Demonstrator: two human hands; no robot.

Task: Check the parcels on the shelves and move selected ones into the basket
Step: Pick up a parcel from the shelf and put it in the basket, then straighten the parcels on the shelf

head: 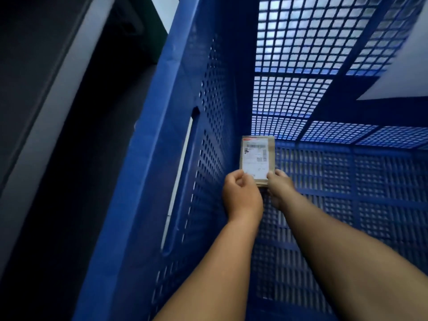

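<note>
Both my arms reach down into a large blue perforated plastic basket [162, 140]. Between them I hold a small brown cardboard parcel [257, 156] with a white shipping label facing me, low in the basket near its left wall. My left hand [240, 195] pinches the parcel's lower left corner. My right hand [279, 187] grips its lower right corner, with the fingers behind the parcel. The parcel's bottom edge is hidden by my hands.
The basket's grid floor [289, 54] lets light through. A white flat item [403, 75] lies in the basket at the upper right. Left of the basket stands a dark shelf frame with a grey upright [46, 126]. The left wall has a handle slot [183, 172].
</note>
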